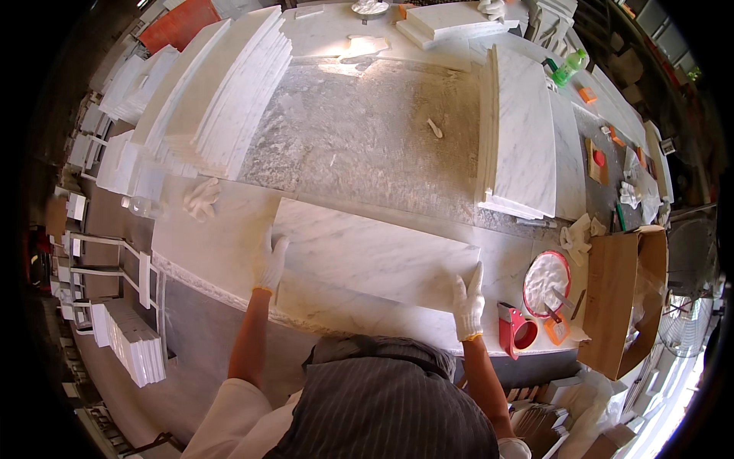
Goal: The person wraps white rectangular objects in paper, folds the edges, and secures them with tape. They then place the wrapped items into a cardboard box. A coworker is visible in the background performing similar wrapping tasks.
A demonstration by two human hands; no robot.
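Note:
A long white marble slab (375, 252) with grey veins lies across the near side of the worktable, in front of me. My left hand (271, 264), in a white knit glove, is at the slab's left end with its fingers along the edge. At the right end my right hand (469, 302), gloved the same way, takes the near corner between thumb and fingers. The undersides of both grips are hidden. Right of my right hand stand a red-rimmed bowl of white paste (547, 279) with a putty knife in it and a red tape dispenser (514, 330).
Tall stacks of marble slabs (222, 92) stand at the left, with another stack (524, 134) at the right. A cardboard box (618, 302) sits at the table's right edge. A crumpled glove (201, 199), a clear bottle (141, 206) and a green bottle (569, 67) lie or stand around.

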